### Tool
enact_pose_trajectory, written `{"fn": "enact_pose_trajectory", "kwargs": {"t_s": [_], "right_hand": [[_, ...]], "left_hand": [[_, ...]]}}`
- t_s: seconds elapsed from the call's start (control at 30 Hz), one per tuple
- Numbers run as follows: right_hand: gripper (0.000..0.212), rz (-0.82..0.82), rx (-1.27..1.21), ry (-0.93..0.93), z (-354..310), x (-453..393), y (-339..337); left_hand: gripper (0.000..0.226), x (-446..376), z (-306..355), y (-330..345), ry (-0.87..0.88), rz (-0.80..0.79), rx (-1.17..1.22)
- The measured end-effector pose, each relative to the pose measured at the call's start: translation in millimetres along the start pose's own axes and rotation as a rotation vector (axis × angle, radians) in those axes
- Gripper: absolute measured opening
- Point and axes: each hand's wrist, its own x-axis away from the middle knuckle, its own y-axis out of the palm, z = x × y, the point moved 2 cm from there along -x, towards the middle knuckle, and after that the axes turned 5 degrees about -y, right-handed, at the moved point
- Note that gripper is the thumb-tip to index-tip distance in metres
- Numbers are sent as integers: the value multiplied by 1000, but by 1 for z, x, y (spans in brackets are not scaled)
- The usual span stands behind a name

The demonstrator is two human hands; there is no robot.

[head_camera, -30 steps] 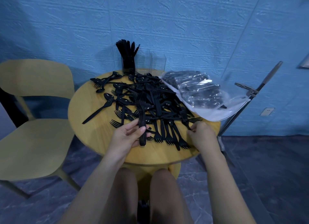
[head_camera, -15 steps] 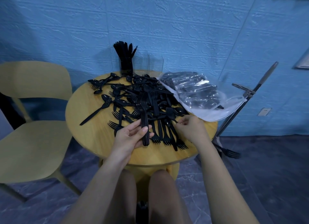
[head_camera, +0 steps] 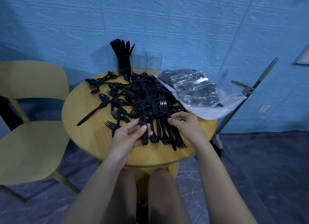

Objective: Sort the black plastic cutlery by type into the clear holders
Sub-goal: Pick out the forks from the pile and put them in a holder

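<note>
The left hand [head_camera: 129, 137] holds a neat stack of forks [head_camera: 143, 116], with the thumb curled over the handles and the tines pointing away. The right hand [head_camera: 184, 123] pinches one more fork [head_camera: 164, 109] with its fingertips, at the near edge of the big pile of cutlery [head_camera: 133, 96] on the round bench [head_camera: 93, 133].

The stack could slip and fan out if the thumb lets go a bit while another fork is added. The fork being pulled may drag its neighbors along, because the tines are all tangled up. Some forks [head_camera: 168, 137] lie close to the near edge of the bench and could fall to the floor.

At the back of the bench stand the clear holders [head_camera: 153, 61]. One holder [head_camera: 123, 63] is already full of black pieces; the others look empty. The pile lies between the hands and the holders, so reaching over it could knock things. A clear bag [head_camera: 199, 93] of more cutlery sits on the right. A yellow chair [head_camera: 30, 123] stands to the left.
</note>
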Motion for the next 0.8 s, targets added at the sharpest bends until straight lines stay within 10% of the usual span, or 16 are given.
{"fn": "enact_pose_trajectory", "kwargs": {"t_s": [0.8], "right_hand": [[13, -209, -122, -16, -25, 1, 41]], "left_hand": [[25, -1, 2, 19, -31, -36, 8]]}}
